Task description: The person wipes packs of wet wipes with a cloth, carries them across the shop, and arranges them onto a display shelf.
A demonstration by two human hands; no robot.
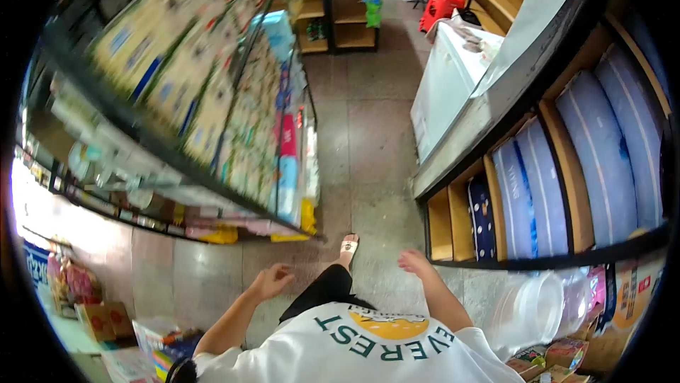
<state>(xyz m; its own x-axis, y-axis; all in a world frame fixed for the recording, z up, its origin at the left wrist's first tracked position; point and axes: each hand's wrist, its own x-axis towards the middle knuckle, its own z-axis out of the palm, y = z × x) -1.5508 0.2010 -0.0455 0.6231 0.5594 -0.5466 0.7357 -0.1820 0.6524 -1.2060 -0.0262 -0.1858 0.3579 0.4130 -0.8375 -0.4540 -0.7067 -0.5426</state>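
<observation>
My left hand hangs in the air at the left of my body, its fingers loosely bent and nothing in it. Out to the other side, my right hand is also bare, with its fingers loosely spread. Neither hand touches anything. Between them a sandalled foot steps forward on the tiled floor. The left hand is nearest the shelf of packaged goods. Closest to the right hand is the low wooden shelf with blue bundles.
A white chest freezer stands ahead on the right, with a red plastic stool beyond it. Wooden shelves close off the far end. Clear plastic tubs sit at right; cardboard boxes are at lower left.
</observation>
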